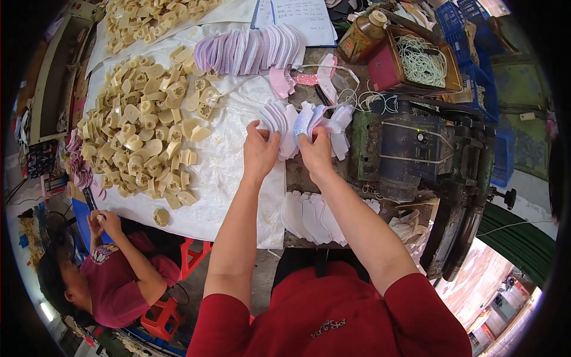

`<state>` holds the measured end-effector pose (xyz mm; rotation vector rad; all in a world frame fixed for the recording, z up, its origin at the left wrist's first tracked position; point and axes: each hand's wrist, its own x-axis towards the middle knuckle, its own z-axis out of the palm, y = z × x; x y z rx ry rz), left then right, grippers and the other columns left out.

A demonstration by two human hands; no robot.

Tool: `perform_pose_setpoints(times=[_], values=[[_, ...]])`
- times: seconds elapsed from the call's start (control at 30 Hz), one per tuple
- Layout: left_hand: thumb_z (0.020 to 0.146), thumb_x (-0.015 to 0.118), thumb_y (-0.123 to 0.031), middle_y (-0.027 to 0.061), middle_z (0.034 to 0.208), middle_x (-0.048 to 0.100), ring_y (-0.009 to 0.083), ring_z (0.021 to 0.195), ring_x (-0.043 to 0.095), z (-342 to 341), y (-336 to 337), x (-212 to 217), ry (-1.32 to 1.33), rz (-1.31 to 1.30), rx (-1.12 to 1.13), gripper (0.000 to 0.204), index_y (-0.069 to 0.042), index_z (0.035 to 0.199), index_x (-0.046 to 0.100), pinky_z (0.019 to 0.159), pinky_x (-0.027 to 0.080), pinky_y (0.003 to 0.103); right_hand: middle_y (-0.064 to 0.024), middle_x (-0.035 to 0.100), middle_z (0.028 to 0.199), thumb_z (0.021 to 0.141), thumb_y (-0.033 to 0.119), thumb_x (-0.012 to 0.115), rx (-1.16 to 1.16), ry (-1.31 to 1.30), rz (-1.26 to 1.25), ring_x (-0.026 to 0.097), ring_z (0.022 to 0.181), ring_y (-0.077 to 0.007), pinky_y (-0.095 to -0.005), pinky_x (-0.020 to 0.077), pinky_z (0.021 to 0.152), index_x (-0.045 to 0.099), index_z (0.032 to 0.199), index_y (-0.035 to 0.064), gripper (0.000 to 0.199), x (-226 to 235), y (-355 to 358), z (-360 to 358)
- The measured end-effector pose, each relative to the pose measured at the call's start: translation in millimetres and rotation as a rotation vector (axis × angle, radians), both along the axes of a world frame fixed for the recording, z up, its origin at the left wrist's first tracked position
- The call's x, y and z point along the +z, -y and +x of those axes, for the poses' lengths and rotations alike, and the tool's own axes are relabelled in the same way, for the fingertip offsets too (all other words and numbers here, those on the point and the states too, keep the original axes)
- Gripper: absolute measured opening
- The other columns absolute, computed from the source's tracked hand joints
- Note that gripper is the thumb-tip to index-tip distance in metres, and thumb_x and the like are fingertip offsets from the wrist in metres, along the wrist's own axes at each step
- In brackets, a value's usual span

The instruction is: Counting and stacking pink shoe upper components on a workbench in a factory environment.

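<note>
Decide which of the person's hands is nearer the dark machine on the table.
Right. The right hand grips the fanned pale pieces just beside the machine; the left hand holds the same fan farther away, on its other side.

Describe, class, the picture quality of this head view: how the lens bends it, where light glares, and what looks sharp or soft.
Head view: fisheye bending curves the table edge and leaves black corners; daylight washes out the floor at lower right; the left hand and right hand on the fanned pale cut pieces are sharp and evenly lit; the seated person near the rim looks softer and stretched.
</note>
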<state>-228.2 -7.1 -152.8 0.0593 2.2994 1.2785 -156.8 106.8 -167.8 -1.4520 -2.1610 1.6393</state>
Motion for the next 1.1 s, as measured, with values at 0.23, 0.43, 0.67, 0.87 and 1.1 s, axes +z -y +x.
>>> perform_pose_setpoints(times=[0.23,0.43,0.67,0.87,1.1], values=[[0.084,0.06,-0.043,0.0334,0.102,0.06,0.0443,0.097,0.06,-13,-13,-13,-0.119,-0.133,-0.088,0.07,0.014,0.121,0.04,0.086,0.047,0.041,-0.0114,0.058,0.095,0.083,0.013,0.061,0.016,-0.07,0.003,0.055,0.085,-0.0204,-0.0325,0.0447,0.078,0.052,0.102,-0.0027,0.026,-7,3,-2],[0.085,0.061,-0.04,0.0289,0.11,0.057,0.0386,0.092,0.062,-10,-13,-10,0.044,-0.132,-0.088,0.072,0.013,0.126,0.033,0.08,0.05,0.041,-0.0101,0.057,0.092,0.084,0.013,0.061,0.076,-0.169,-0.026,0.054,0.081,-0.0161,-0.0301,0.0456,0.072,0.052,0.1,-0.0022,0.024,-5,8,-1],[0.09,0.058,-0.018,0.0087,0.105,0.059,0.0166,0.086,0.061,9,4,2,0.493,0.679,0.222,0.044,-0.001,0.127,0.041,0.073,0.052,0.031,-0.0082,0.058,0.094,0.086,0.011,0.06,0.206,-0.2,-0.134,0.054,0.082,-0.0124,-0.0288,0.0455,0.072,0.052,0.1,-0.0018,0.021,29,6,3],[0.084,0.063,-0.005,0.0079,0.108,0.059,0.0188,0.095,0.06,32,16,10,0.589,0.921,0.385,0.043,-0.002,0.124,0.047,0.082,0.051,0.033,-0.0081,0.058,0.091,0.081,0.014,0.062,0.156,-0.393,-0.612,0.055,0.084,-0.0161,-0.0299,0.0432,0.075,0.054,0.099,-0.0028,0.025,49,4,18],[0.081,0.066,-0.004,0.007,0.102,0.06,0.0191,0.087,0.062,50,34,13,0.582,0.782,0.524,0.044,-0.002,0.122,0.048,0.074,0.054,0.035,-0.0045,0.057,0.095,0.087,0.01,0.057,0.148,-0.379,-0.691,0.055,0.087,-0.0135,-0.0288,0.0452,0.078,0.053,0.106,0.0021,0.021,97,-13,44]])
